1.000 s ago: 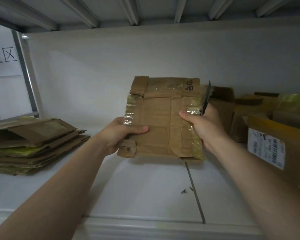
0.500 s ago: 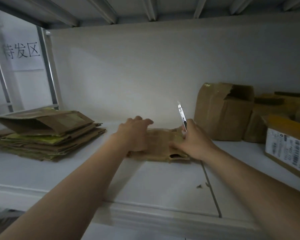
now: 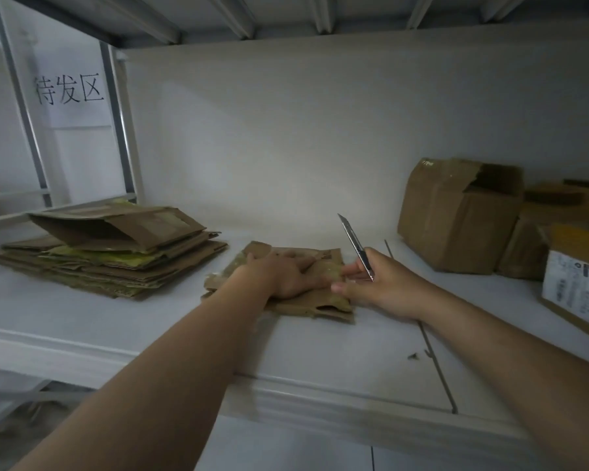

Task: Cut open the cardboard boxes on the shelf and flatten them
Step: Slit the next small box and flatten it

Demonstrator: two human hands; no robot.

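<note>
A flattened brown cardboard box (image 3: 323, 302) lies on the white shelf (image 3: 184, 338) in the middle. My left hand (image 3: 279, 273) presses flat on top of it, fingers spread. My right hand (image 3: 385, 287) rests at the box's right edge and grips a utility knife (image 3: 354, 244), whose blade points up and away. A pile of flattened boxes (image 3: 113, 256) sits at the left. Upright boxes stand at the right: an open brown box (image 3: 456, 215) and a box with a white label (image 3: 575, 283).
More brown boxes (image 3: 555, 219) crowd the back right corner. A paper sign with characters (image 3: 69, 90) hangs behind the metal upright (image 3: 119, 120) at the left. A seam in the shelf runs front to back under my right forearm, with small scraps (image 3: 413, 356) beside it.
One second ago both hands held the box upright in the air. It now lies flat on the shelf under my left palm, and my view has turned to the left.
</note>
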